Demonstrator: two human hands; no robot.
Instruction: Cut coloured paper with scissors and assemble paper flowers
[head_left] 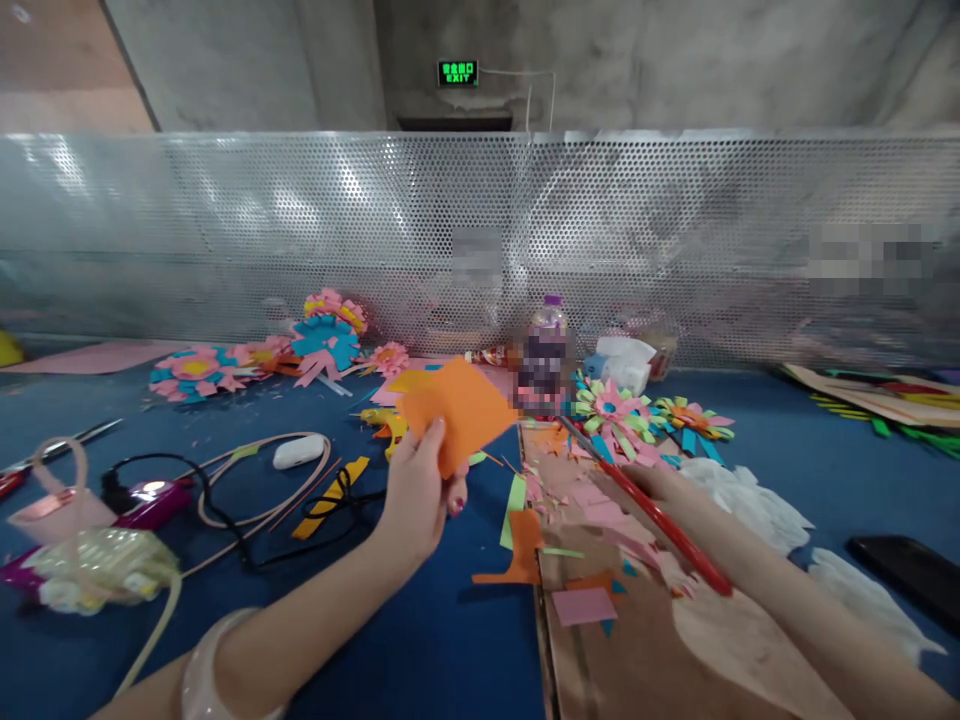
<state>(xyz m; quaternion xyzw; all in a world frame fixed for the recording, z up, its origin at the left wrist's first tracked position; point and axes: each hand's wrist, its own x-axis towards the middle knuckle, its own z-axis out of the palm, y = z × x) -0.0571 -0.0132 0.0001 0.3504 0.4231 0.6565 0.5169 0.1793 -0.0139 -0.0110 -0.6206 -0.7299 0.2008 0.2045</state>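
My left hand (424, 470) pinches a folded orange sheet of paper (469, 410) between thumb and fingers, raised above the blue table. My right hand (654, 486) is over the cardboard (600, 660), closed about a long red-handled tool (667, 530). Its thin metal end points forward and left, towards the bottle; its exact kind is unclear, and most of the right fingers are hidden. Below lie pink paper scraps (585, 606) and an orange paper offcut (525, 545). Beyond the right hand sits a pink and green paper flower (611, 410).
A purple-capped bottle (551, 340) stands at the back before a perforated metal screen (300, 230). More paper flowers (199, 372) are back left. Cables, a white case (298, 452) and a clear bag (105, 568) lie left. Crumpled tissues (742, 500) and a black phone (911, 575) lie right.
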